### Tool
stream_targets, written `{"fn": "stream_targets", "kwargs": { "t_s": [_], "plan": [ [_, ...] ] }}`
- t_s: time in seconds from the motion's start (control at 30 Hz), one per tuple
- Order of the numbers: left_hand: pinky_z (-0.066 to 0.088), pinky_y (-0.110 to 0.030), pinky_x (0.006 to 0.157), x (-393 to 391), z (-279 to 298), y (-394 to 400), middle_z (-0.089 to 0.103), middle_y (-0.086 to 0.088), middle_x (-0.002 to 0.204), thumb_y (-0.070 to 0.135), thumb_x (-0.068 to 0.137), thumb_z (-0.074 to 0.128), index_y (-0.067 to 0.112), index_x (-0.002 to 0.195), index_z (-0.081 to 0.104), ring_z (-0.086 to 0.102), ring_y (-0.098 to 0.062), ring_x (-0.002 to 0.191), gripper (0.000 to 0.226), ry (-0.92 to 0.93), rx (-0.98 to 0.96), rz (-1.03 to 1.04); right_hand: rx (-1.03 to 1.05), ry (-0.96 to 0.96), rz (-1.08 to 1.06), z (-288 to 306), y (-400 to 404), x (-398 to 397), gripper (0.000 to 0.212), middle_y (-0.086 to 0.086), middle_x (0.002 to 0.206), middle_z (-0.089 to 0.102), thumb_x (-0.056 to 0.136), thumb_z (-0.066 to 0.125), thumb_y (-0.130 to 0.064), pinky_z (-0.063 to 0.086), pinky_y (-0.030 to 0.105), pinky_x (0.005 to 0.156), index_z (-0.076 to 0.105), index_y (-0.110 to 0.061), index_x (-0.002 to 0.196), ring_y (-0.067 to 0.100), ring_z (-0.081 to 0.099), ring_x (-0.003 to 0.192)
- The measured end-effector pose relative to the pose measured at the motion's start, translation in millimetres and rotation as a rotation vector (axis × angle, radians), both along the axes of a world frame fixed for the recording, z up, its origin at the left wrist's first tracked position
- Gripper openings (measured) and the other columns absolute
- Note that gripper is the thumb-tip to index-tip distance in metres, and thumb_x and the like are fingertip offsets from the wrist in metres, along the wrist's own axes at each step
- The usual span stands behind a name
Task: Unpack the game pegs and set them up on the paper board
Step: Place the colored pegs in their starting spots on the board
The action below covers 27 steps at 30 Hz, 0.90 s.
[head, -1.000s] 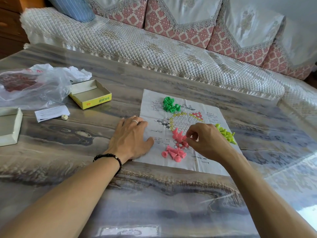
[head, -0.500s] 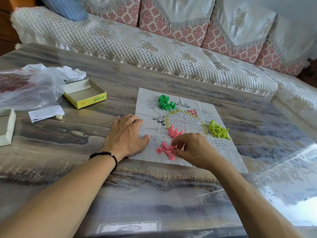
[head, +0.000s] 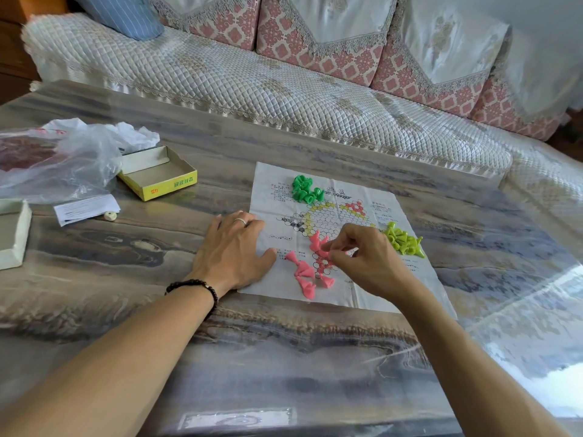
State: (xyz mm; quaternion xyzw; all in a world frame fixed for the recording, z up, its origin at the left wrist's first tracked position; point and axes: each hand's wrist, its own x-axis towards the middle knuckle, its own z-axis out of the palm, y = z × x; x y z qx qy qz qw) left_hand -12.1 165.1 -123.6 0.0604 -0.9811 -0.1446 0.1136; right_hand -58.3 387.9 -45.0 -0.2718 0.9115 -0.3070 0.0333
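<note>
The paper board (head: pixel 372 288) lies flat on the table with a hexagon grid printed in its middle. My left hand (head: pixel 232 252) rests flat on the board's left edge, fingers spread. My right hand (head: pixel 367 260) pinches a pink peg (head: pixel 326 253) over the red-printed near corner of the grid. Two pink pegs (head: pixel 315 242) stand just beyond my fingertips. Several loose pink pegs (head: pixel 304 275) lie on their sides near the board's front. A heap of green pegs (head: pixel 304 189) sits at the far left of the board, a heap of yellow-green pegs (head: pixel 403 241) at its right.
An open yellow box tray (head: pixel 159 176) stands left of the board, next to a crumpled clear plastic bag (head: pixel 53 159). A folded leaflet (head: pixel 85 209) and a small die (head: pixel 109 216) lie nearby. A white box lid (head: pixel 12 231) sits at the left edge. A quilted sofa (head: pixel 284 77) runs behind.
My right hand dipped to the loose pink pegs at the board's front, then came back up over the near corner of the grid holding a peg. My left hand stayed flat.
</note>
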Motion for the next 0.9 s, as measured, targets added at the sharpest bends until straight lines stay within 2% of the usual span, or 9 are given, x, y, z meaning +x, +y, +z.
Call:
{"fn": "stream_targets", "kwargs": {
  "t_s": [0.07, 0.1, 0.23, 0.4, 0.5, 0.63, 0.77, 0.83, 0.9],
  "plan": [
    [0.023, -0.043, 0.112, 0, 0, 0, 0.050, -0.002, 0.137, 0.064, 0.074, 0.027, 0.020, 0.127, 0.054, 0.040, -0.023, 0.131, 0.074, 0.003, 0.006, -0.002, 0.020, 0.013, -0.015, 0, 3, -1, 0.009, 0.001, 0.072, 0.069, 0.081, 0.064, -0.013, 0.054, 0.036, 0.062, 0.059, -0.013, 0.073, 0.017, 0.067, 0.070],
    [0.023, -0.043, 0.112, 0, 0, 0, 0.050, -0.002, 0.137, 0.064, 0.075, 0.027, 0.020, 0.127, 0.054, 0.040, -0.023, 0.131, 0.074, 0.006, 0.008, -0.004, 0.036, 0.027, -0.026, 1, 5, -1, 0.009, 0.002, 0.067, 0.067, 0.082, 0.063, -0.013, 0.052, 0.037, 0.059, 0.059, -0.014, 0.073, 0.020, 0.065, 0.065],
    [0.023, -0.043, 0.113, 0, 0, 0, 0.051, -0.002, 0.138, 0.061, 0.078, 0.035, 0.019, 0.125, 0.056, 0.039, -0.023, 0.132, 0.066, 0.011, 0.008, -0.003, 0.023, -0.052, -0.055, 3, 13, -6, 0.013, 0.001, 0.062, 0.066, 0.082, 0.074, -0.016, 0.049, 0.022, 0.049, 0.064, -0.012, 0.074, 0.012, 0.065, 0.052],
    [0.022, -0.044, 0.115, 0, 0, 1, 0.049, -0.002, 0.140, 0.061, 0.078, 0.037, 0.019, 0.128, 0.054, 0.036, -0.023, 0.135, 0.068, 0.005, 0.020, -0.001, 0.097, -0.010, -0.072, 5, 21, -12, 0.015, -0.001, 0.058, 0.065, 0.079, 0.078, -0.025, 0.047, 0.021, 0.044, 0.071, -0.012, 0.076, 0.008, 0.057, 0.043],
    [0.020, -0.044, 0.116, 1, 0, 1, 0.048, -0.002, 0.142, 0.061, 0.078, 0.037, 0.020, 0.130, 0.053, 0.035, -0.023, 0.136, 0.068, 0.002, 0.018, 0.000, 0.126, 0.007, -0.100, 5, 24, -17, 0.005, -0.003, 0.061, 0.067, 0.087, 0.069, -0.015, 0.045, 0.014, 0.045, 0.072, -0.012, 0.084, 0.005, 0.063, 0.046],
    [0.021, -0.044, 0.116, 1, 1, 0, 0.048, -0.002, 0.142, 0.061, 0.079, 0.037, 0.020, 0.131, 0.053, 0.035, -0.023, 0.136, 0.068, 0.000, 0.023, -0.004, 0.236, 0.028, -0.078, 9, 26, -21, 0.015, 0.000, 0.077, 0.070, 0.092, 0.055, -0.007, 0.046, 0.015, 0.044, 0.070, -0.012, 0.092, 0.003, 0.065, 0.048],
    [0.023, -0.044, 0.115, 0, 0, 0, 0.048, -0.002, 0.141, 0.061, 0.079, 0.039, 0.019, 0.131, 0.053, 0.036, -0.023, 0.135, 0.068, 0.006, 0.024, -0.006, 0.333, 0.098, -0.029, 11, 27, -21, 0.011, -0.004, 0.073, 0.068, 0.090, 0.058, -0.008, 0.049, 0.015, 0.048, 0.069, -0.010, 0.088, 0.002, 0.062, 0.045],
    [0.024, -0.044, 0.113, 0, -1, 0, 0.049, -0.002, 0.140, 0.061, 0.079, 0.038, 0.019, 0.129, 0.054, 0.038, -0.023, 0.133, 0.067, 0.010, 0.017, -0.004, 0.410, 0.147, -0.007, 10, 26, -22, 0.010, -0.004, 0.077, 0.068, 0.089, 0.059, -0.010, 0.044, 0.011, 0.052, 0.070, -0.012, 0.089, 0.004, 0.061, 0.055],
    [0.025, -0.043, 0.112, 0, -1, 0, 0.050, -0.002, 0.139, 0.061, 0.078, 0.038, 0.019, 0.127, 0.055, 0.039, -0.022, 0.132, 0.067, 0.011, 0.014, -0.002, 0.474, 0.202, 0.019, 7, 24, -24, 0.011, -0.003, 0.081, 0.070, 0.089, 0.059, -0.013, 0.048, 0.017, 0.062, 0.070, -0.014, 0.090, 0.009, 0.061, 0.069]
  ]
}}
